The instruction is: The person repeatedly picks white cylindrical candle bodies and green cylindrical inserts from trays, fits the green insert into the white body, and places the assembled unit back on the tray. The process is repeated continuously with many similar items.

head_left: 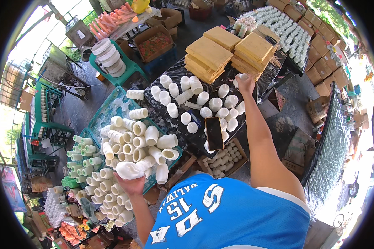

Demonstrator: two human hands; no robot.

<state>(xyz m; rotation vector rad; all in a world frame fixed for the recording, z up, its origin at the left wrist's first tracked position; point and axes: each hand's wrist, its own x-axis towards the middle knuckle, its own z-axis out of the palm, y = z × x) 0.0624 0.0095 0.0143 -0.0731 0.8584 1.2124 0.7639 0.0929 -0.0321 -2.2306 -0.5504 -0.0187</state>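
Between right fingers (240, 80) sits a white piece (244, 76); left fingers (120, 180) grasp a rounded form (129, 170).

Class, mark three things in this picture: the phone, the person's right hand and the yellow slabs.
Phone (214, 133): head view, on the middle of its dark screen.
Right hand (247, 85): head view, on the back of the hand.
Yellow slabs (209, 52): head view, on the front-left stack's top face.

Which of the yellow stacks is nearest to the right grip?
The front right stack, its near edge just beyond the right grip. The front left stack is farther left, and the back stacks stand behind.
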